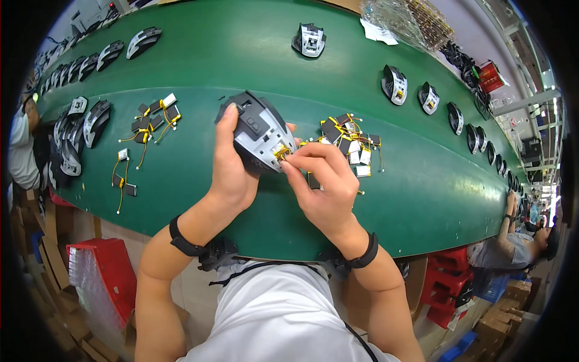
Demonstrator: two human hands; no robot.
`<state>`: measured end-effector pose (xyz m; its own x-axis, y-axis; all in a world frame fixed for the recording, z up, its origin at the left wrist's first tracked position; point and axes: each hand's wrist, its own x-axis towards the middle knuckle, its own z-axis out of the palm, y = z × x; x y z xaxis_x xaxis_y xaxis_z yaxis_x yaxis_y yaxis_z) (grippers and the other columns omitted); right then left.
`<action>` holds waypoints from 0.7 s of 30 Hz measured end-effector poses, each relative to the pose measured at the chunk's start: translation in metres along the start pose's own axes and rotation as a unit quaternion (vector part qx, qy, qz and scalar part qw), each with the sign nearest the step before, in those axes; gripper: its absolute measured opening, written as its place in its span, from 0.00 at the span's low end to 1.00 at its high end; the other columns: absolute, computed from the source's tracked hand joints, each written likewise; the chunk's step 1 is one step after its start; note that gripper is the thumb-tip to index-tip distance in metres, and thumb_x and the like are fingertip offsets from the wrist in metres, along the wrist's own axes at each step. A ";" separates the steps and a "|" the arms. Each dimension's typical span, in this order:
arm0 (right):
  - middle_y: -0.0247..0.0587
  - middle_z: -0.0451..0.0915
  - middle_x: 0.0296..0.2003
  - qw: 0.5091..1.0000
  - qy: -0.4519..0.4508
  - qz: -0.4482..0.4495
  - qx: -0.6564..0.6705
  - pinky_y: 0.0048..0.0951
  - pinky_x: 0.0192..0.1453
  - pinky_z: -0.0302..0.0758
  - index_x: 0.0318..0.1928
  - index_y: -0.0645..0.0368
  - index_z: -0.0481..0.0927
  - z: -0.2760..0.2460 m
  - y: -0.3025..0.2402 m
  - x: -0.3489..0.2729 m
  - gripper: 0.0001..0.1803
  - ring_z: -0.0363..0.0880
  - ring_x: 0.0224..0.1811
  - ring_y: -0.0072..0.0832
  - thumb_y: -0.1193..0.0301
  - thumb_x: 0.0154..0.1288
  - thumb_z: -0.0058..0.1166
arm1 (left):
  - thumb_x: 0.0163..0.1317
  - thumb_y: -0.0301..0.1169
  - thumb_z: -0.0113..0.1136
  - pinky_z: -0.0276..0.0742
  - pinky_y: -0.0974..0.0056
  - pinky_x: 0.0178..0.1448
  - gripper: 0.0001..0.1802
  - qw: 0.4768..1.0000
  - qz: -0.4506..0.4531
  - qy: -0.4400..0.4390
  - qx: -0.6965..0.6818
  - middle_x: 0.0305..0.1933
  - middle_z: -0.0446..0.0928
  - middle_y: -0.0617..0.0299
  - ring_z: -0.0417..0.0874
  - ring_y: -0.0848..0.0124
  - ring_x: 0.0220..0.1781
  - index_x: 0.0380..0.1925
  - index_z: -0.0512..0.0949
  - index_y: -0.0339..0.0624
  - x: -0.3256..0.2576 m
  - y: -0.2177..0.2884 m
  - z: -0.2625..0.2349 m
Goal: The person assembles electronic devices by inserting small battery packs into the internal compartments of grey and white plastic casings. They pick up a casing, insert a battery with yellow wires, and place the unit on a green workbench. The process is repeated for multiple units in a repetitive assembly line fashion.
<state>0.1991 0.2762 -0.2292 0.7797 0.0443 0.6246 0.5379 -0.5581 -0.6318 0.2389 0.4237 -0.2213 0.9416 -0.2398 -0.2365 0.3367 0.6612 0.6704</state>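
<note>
Here's the spot: one computer mouse (259, 130), up in the air over the near side of the green table (422, 223), cradled by the left hand (232, 172). Thumb along its left side, fingers wrapped underneath, tips peeking out on the right. Its long axis slants from far left to near right, and that near-right end is where it all meets: a yellow patch and thin wires (283, 154) sit right there, facing the right hand (325, 184). The right hand is the nearer one to those wires, thumb and index finger pinched together on them, coming in from the right.

Now the count! One mouse in the hands. Beyond it, one gray-and-black mouse shell (310, 41) alone at the far middle. Along the far right, a line of shells (395, 85), at least seven before they shrink too small to tell. Far left, another line (144, 43), six or more. Near left, a clump (96, 123) of at least four, overlapping.

Batteries: left of the mouse, a loose cluster (173, 113) of roughly eight, plus at least two (130, 189) lying nearer. Right of it, a denser pile (365, 157), more than ten, too tangled for an exact number. And two black wristbands (365, 253), one on each arm.
</note>
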 end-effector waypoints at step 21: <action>0.39 0.80 0.43 0.997 -0.050 -0.050 -0.011 0.34 0.44 0.78 0.38 0.59 0.82 -0.026 0.007 0.013 0.15 0.79 0.40 0.38 0.82 0.47 0.64 | 0.73 0.55 0.39 0.84 0.53 0.53 0.29 0.996 -0.091 -0.002 0.015 0.43 0.83 0.49 0.87 0.57 0.46 0.46 0.76 0.40 0.010 0.011 -0.006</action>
<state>0.2043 0.2516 -0.2134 0.7514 0.1817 0.6344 0.6077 -0.5652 -0.5579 0.2522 0.4335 -0.2205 0.8651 -0.3562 -0.3531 0.5012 0.5850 0.6376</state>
